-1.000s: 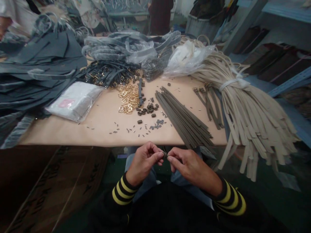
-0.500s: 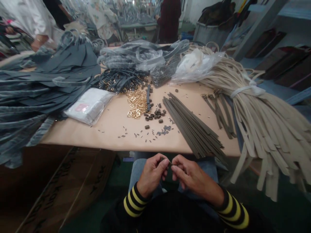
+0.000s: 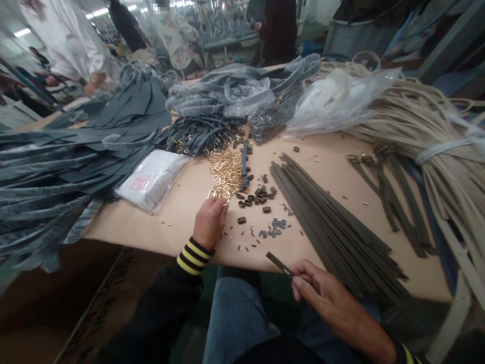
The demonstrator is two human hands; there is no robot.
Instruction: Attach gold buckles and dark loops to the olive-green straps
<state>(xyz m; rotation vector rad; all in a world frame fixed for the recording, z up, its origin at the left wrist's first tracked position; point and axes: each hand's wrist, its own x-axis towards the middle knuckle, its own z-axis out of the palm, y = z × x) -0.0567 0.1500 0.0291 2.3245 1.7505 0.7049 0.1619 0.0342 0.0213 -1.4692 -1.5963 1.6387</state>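
Observation:
My left hand (image 3: 210,220) rests on the tan table (image 3: 178,202), its fingers curled down at the near edge of a heap of gold buckles (image 3: 224,173); whether it holds one is hidden. My right hand (image 3: 322,293) stays below the table's front edge, pinched on one end of a thin dark olive strap (image 3: 279,263) that sticks up to the left. Small dark loops (image 3: 257,194) and tiny metal pins (image 3: 273,228) lie scattered just right of my left hand. A stack of matching olive straps (image 3: 333,227) lies diagonally on the table.
Grey straps (image 3: 56,162) pile at the left, beige strap bundles (image 3: 424,131) at the right. A flat plastic packet (image 3: 151,178) lies near the buckles, with plastic bags (image 3: 333,98) and black buckled straps (image 3: 200,134) behind. People stand at the far tables.
My left hand has left the strap at my lap and reached up onto the table to the gold buckles. My right hand keeps the strap. The view has moved closer to the table.

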